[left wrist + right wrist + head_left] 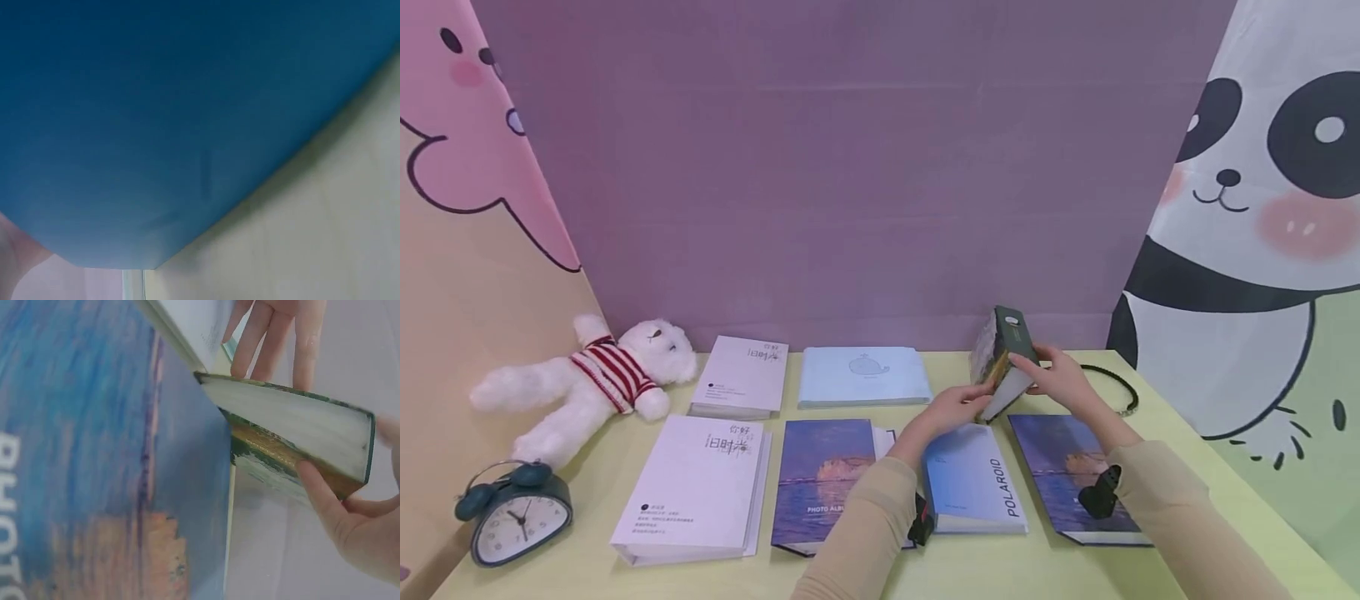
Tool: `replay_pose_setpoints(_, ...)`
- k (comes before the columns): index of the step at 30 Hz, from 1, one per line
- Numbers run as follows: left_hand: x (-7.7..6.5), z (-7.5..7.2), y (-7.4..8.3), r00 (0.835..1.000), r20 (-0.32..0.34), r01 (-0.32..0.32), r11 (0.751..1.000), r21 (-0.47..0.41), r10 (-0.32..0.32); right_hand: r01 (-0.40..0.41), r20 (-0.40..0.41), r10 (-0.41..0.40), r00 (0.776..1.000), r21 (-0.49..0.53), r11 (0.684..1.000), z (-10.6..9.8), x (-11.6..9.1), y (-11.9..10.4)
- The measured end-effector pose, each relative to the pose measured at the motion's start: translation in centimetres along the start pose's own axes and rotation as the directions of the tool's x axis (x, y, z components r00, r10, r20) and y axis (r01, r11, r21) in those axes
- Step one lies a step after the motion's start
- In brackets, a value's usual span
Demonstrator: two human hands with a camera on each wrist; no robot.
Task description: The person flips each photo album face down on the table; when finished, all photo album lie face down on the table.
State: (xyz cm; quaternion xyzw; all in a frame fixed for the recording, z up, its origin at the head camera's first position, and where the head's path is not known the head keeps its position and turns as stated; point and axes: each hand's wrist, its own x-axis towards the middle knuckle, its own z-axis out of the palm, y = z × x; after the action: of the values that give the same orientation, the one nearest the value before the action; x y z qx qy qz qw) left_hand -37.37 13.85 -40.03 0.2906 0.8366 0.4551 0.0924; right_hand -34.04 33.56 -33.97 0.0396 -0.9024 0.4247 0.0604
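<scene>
Both hands hold a thick dark green book (pixel 1015 332), tilted up on edge at the back right. Its white page block and gold-patterned spine (pixel 269 440) face the right wrist camera. My right hand (pixel 1060 379) grips the right side, with thumb and fingers (pixel 322 494) on either side of a corner. The left hand (pixel 957 414) holds the lower left end, its fingertips right at the cover edge. Just below the hands lies a blue Polaroid album (pixel 973 479). Right of it is a photo album with a sea-cliff cover (pixel 1060 467). A blue surface (pixel 156 125) fills much of the left wrist view.
Another sea-cliff album (pixel 820 467) lies under the left forearm. Two white albums (pixel 692 483) and a pale blue whale album (pixel 865 375) sit farther left and back. A white teddy bear (pixel 617 375), an alarm clock (pixel 516 517) and a black cord (pixel 1120 379) are also on the table.
</scene>
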Motion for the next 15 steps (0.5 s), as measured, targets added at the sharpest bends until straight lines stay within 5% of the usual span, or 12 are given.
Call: replay_pose_setpoints(15,0.0,0.0,-0.1,0.999,-0.014,0.033,0.971,0.235,-0.031,-0.059,0.057,0.074,0.996,-0.237,0.97,-0.7,0.3,2.6)
